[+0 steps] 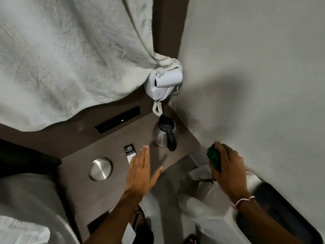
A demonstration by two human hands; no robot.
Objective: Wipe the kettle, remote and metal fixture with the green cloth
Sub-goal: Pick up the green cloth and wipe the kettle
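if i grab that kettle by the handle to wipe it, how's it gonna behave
The kettle looks like rigid polished steel, so probably slippery on the body; its black handle should grip better. Its wide base suggests it won't tip easily. Whether it holds water can't be seen, so weight is uncertain.

A large pale towel [58, 55] hangs over the wall behind the desk [84, 194], one corner bunched onto a white wall-mounted hair dryer [162, 83] above the desk's far right corner. The dryer's coiled cord [157, 107] drops toward that corner. A dark panel [117, 122] sits in the brown backing along the desk's far edge. Plain grey wall [255, 67] fills the right side. Off the desk's near right corner lies crumpled white fabric [211, 213], beside something dark with a rounded edge [284, 219].
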